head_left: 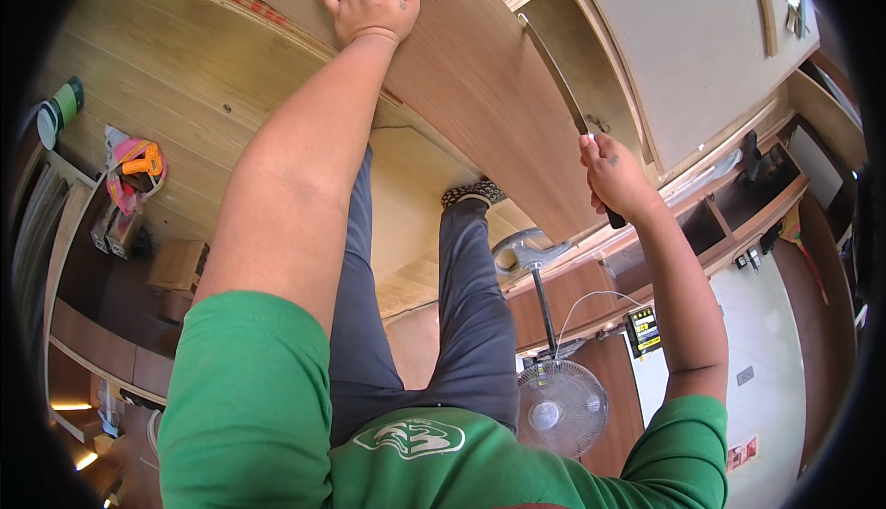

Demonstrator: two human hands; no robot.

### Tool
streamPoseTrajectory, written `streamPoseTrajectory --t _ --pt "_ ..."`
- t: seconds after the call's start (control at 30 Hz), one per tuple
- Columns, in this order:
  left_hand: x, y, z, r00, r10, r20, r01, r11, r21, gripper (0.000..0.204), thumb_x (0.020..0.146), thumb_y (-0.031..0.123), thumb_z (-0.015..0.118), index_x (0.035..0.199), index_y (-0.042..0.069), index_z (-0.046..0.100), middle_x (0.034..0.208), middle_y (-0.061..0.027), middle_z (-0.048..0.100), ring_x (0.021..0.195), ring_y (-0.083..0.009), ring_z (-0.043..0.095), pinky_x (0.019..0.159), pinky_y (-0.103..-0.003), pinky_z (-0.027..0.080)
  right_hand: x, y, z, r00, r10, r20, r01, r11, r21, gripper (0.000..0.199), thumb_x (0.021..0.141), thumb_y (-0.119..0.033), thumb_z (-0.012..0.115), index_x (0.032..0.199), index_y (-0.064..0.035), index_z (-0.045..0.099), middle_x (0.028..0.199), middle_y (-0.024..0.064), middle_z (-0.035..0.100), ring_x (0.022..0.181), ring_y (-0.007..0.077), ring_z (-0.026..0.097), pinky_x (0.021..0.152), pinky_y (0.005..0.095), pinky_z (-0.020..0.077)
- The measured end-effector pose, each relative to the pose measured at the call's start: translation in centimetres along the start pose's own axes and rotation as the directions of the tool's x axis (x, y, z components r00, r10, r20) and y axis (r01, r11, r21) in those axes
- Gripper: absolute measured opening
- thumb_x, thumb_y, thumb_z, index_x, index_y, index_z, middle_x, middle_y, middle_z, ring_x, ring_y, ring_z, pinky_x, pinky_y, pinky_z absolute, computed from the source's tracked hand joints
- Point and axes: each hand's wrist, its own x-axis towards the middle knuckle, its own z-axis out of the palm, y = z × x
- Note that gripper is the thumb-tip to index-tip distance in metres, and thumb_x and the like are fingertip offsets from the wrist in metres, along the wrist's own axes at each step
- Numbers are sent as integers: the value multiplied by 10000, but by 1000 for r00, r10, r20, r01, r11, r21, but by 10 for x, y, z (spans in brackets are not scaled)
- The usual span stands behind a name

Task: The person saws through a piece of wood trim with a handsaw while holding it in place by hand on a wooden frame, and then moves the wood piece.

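Observation:
My left hand [374,6] lies flat on a long brown wood-grain panel [466,75], fingers spread, near the panel's far end. In my right hand [614,177] is a long, narrow metal blade [560,77] with a black handle [616,219]. My fingers are wrapped round the handle, and the blade points away from me and to the left. It passes over or beside the panel's right edge; whether it touches the panel I cannot tell. From this view the blade could be a file or a knife.
A pale board [683,47] lies at the far right. Near my legs stands a fan [562,407] on a pole. Open wooden compartments [752,186] line the right side. On the left are an orange tool [141,164] on a pink bag and a cardboard box [177,264].

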Motion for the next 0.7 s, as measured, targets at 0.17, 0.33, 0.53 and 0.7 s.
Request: streamPoseTrajectory --t 0.17,0.33,0.53,0.7 --pt "2 1 1 1000 2 27 -2 1000 -3 789 989 558 360 1613 117 166 1693 -110 76 1557 -318 44 1245 -543 11 8 -10 1 1000 -2 6 2 996 -87 472 1079 -377 384 912 40 528 645 146 595 477 240 628 467 363 532" --pt "0 -2 0 999 -1 40 1 1000 8 789 990 557 352 1614 114 159 1694 -110 64 1558 -315 38 1245 -537 8 16 -21 6 1000 -27 -9 25 981 -190 492 1083 -371 368 889 50 534 661 178 617 479 261 630 488 384 540" --pt "4 7 -7 995 -13 94 16 1000 -23 779 993 553 351 1614 120 169 1695 -101 70 1559 -310 46 1248 -528 12 41 15 20 963 -227 -143 170 929 -329 482 1084 -352 366 937 62 563 679 183 636 515 283 646 504 406 539" --pt "2 1 -1 998 -8 56 10 1000 -19 779 993 554 353 1614 120 169 1695 -99 75 1558 -308 50 1247 -534 12 15 -19 2 999 -13 -41 2 964 -268 473 1081 -356 374 988 57 587 710 205 653 529 285 652 539 417 541"
